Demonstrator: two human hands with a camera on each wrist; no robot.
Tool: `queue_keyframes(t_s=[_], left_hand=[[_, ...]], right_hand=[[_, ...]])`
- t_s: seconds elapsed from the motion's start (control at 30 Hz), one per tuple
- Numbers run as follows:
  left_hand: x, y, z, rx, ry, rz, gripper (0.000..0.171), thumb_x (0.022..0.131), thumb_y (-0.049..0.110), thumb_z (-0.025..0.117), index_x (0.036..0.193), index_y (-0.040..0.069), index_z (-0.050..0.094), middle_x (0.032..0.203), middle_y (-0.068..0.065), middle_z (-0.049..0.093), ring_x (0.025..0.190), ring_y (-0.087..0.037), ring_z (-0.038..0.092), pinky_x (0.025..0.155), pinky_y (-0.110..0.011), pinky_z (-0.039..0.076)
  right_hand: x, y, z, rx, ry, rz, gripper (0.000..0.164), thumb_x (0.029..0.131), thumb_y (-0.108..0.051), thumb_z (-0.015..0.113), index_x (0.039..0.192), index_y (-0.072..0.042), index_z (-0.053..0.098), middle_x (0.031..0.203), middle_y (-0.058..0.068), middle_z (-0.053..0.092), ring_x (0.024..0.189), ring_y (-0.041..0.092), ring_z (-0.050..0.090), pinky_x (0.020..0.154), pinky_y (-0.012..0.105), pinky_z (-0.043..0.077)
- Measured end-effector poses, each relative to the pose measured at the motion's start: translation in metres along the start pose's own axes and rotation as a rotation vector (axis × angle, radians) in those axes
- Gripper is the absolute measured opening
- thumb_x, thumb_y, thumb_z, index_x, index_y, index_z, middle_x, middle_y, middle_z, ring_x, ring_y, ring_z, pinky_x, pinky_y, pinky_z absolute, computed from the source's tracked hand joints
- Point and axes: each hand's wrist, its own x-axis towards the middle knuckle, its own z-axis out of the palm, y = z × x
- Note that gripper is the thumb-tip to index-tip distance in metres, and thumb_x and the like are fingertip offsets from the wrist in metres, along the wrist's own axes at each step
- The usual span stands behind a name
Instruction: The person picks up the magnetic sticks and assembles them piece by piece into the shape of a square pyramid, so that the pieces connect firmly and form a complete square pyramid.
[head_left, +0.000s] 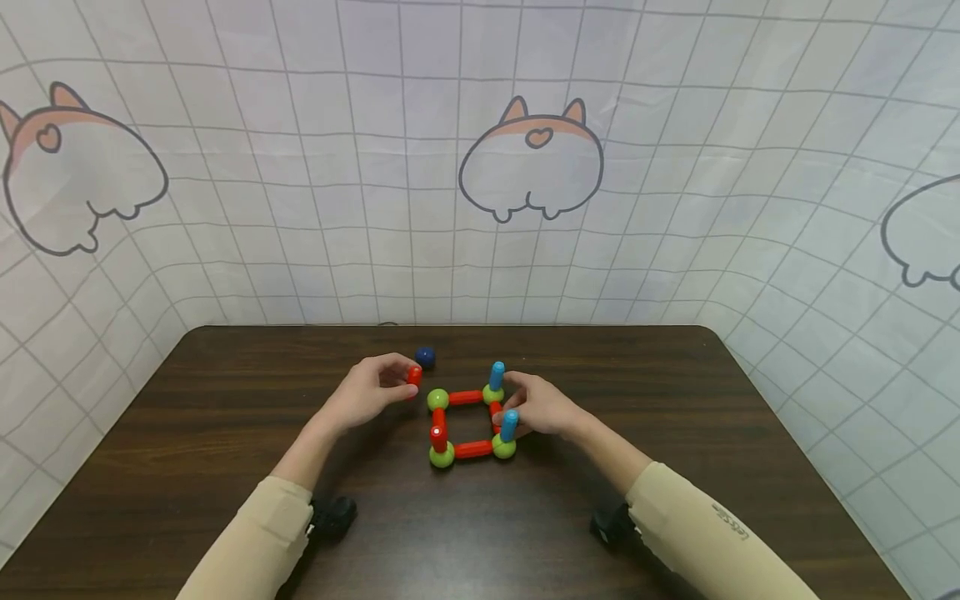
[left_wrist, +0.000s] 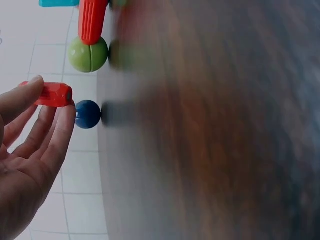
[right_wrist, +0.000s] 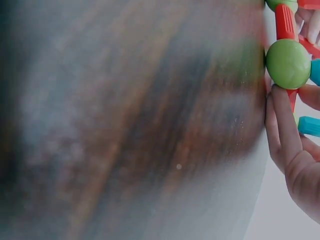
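Note:
My left hand (head_left: pixel 375 385) pinches a loose red rod (head_left: pixel 415 377) upright between thumb and fingers, just left of a square frame. Green balls (head_left: pixel 442 455) form the frame's corners, joined by red rods (head_left: pixel 472 450) lying flat. A red rod (head_left: pixel 438 437) stands on the front left ball, and blue rods (head_left: pixel 509 425) stand on both right balls. The back left ball (head_left: pixel 438 400) has nothing standing on it. My right hand (head_left: pixel 546 406) grips the frame's right side at its red rod (head_left: pixel 496 410). In the right wrist view, its fingertips touch a green ball (right_wrist: pixel 288 64).
A dark blue ball (head_left: pixel 425 358) lies behind the frame, near my left fingers. The dark wooden table (head_left: pixel 465 533) ends at a white gridded curtain (head_left: pixel 420 250). Black wrist devices (head_left: pixel 333 517) show under both forearms.

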Motion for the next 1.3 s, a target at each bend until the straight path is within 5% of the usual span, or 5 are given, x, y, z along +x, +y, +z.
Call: queue_keyframes(t_s=[0.53, 1.3], left_hand=[[0.012, 0.009, 0.014, -0.053, 0.019, 0.026, 0.028, 0.094, 0.010, 0.077, 0.120, 0.006, 0.069, 0.109, -0.007, 0.071, 0.103, -0.025, 0.067, 0.090, -0.044, 0.055], [0.024, 0.022, 0.029, -0.086, 0.027, 0.015, 0.030, 0.093, 0.009, 0.077, 0.121, 0.008, 0.068, 0.106, -0.005, 0.070, 0.097, -0.022, 0.067, 0.085, -0.040, 0.056]], right_hand=[[-0.004, 0.002, 0.002, 0.083, 0.028, -0.008, 0.058, 0.093, 0.006, 0.071, 0.144, 0.006, 0.042, 0.100, 0.021, 0.065, 0.082, 0.028, 0.074, 0.073, 0.044, 0.061], [-0.005, 0.002, 0.005, 0.044, 0.071, 0.005, 0.071, 0.092, 0.005, 0.072, 0.152, 0.008, 0.033, 0.100, 0.019, 0.064, 0.077, 0.023, 0.072, 0.072, 0.042, 0.062]])
